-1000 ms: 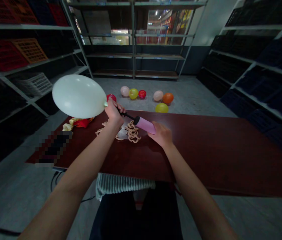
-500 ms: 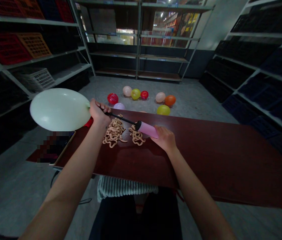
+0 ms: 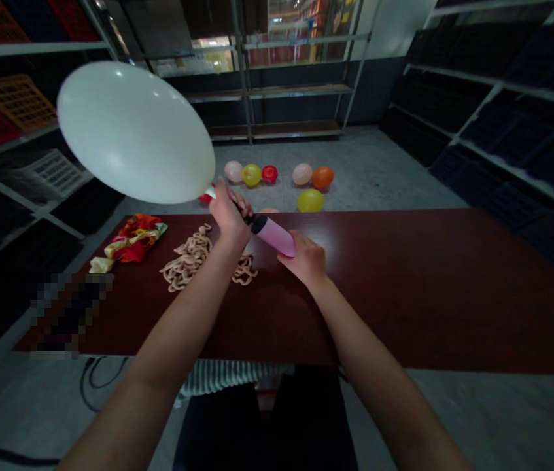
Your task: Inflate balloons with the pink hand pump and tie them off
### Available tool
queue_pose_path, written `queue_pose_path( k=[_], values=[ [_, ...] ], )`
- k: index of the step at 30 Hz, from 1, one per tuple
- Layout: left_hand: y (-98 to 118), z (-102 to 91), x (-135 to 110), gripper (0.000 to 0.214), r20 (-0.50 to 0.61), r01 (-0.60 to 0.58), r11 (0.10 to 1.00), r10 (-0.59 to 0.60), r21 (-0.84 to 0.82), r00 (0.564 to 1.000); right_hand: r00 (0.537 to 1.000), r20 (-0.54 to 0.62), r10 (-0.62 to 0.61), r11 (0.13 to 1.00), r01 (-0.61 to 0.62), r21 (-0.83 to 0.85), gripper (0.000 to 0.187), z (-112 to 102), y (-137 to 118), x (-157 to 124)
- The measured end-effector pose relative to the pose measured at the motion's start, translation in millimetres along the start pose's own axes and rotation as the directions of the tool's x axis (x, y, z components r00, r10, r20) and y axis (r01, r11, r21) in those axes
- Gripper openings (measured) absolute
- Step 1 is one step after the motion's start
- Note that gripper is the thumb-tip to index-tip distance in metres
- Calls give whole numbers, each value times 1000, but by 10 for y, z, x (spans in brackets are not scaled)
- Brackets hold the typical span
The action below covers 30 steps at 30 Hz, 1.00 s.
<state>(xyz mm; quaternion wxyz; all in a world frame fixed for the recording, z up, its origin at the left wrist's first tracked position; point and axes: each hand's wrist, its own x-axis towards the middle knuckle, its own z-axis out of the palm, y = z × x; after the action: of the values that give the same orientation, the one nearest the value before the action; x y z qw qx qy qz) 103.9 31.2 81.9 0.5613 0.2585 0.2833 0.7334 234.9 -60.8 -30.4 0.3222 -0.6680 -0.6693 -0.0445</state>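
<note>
My left hand [image 3: 231, 212] is closed around the black handle end of a balloon pump and the neck of a large pale green balloon [image 3: 134, 134]. The swollen balloon stretches up and left from that hand. My right hand [image 3: 309, 258] wraps the pink barrel of the balloon pump [image 3: 277, 237]. Little of the black rod shows between the barrel and my left hand. Behind my left forearm on the table lies a pile of tan, curled strands [image 3: 191, 258]. A smaller clump of the same strands [image 3: 244, 269] is beside it.
The dark red-brown table [image 3: 404, 281] spans the front. Crumpled red and yellow pieces [image 3: 137, 239] lie at its left, near a blurred-out patch. Several inflated balloons, including an orange balloon [image 3: 323, 178], rest on the floor beyond. Shelves with crates [image 3: 53, 171] stand on both sides.
My hands have come closer together, and the pump's rod has slid into the barrel. The balloon has risen and looks bigger. The view has shifted, showing more of the table's left end.
</note>
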Motion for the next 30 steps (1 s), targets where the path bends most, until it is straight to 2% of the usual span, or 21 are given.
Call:
queue_pose_path(
  k=[3, 6, 12, 16, 21, 26, 30],
  values=[
    [-132, 66, -103, 52, 11, 24, 999, -25, 21, 1000, 999, 0, 45, 999, -45, 8, 43, -14, 9, 7],
    [-106, 47, -100, 52, -7, 49, 998, -49, 34, 999, 1000, 4, 28, 1000, -28, 9, 40, -13, -1, 12],
    [60, -152, 17, 50, 5, 83, 997, -83, 12, 997, 998, -24, -59, 998, 59, -19, 36, 49, -35, 4],
    [160, -298, 50, 50, -40, 103, 994, -104, -46, 994, 994, -25, -111, 991, 108, -83, 36, 78, -1, -9],
    [401, -477, 96, 48, -101, 82, 993, -91, -90, 991, 985, -19, -169, 973, 163, -166, 39, 60, 55, -11],
    [749, -685, 175, 45, -159, 56, 994, -70, -93, 985, 971, 6, -239, 947, 234, -221, 39, 38, 50, -26],
    [1044, -865, 269, 42, -236, 73, 992, -97, -105, 967, 958, 46, -284, 927, 286, -241, 38, 27, 6, -37]
  ],
)
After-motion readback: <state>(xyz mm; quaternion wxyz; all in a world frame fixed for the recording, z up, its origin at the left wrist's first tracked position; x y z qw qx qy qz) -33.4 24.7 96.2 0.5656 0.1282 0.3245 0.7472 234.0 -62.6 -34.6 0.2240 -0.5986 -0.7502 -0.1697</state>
